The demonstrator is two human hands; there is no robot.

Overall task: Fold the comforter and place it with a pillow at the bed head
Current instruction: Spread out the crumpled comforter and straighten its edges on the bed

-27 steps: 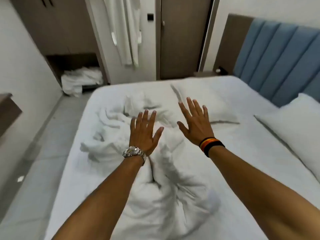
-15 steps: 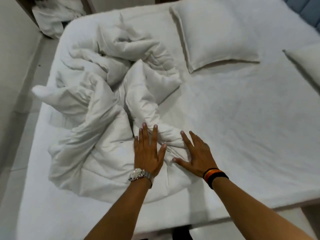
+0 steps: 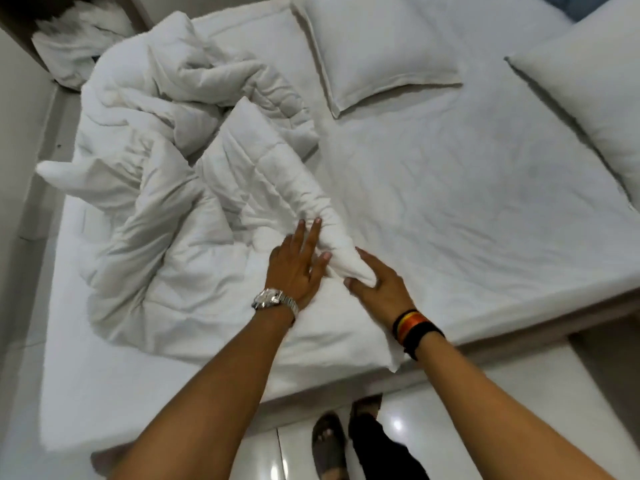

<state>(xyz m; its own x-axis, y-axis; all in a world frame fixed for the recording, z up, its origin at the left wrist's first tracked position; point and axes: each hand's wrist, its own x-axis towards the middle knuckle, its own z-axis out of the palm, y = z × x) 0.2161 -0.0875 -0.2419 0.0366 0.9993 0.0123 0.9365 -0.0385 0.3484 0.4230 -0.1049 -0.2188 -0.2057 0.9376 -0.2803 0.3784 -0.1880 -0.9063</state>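
head view: the crumpled white quilted comforter [image 3: 180, 188] is lying heaped on the left half of the white-sheeted bed [image 3: 467, 202]. the right hand [image 3: 377, 285] is pinching a rolled fold; the left hand [image 3: 294, 268] is pressing flat, fingers spread, beside it. the puffy, slack fabric is likely hiding its corners, risking a lopsided fold. a flat white pillow [image 3: 377, 50] is lying well beyond.

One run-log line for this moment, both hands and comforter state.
left hand: flat on comforter | right hand: pinching comforter ridge | comforter: crumpled, unfolded | pillows: lying apart from it
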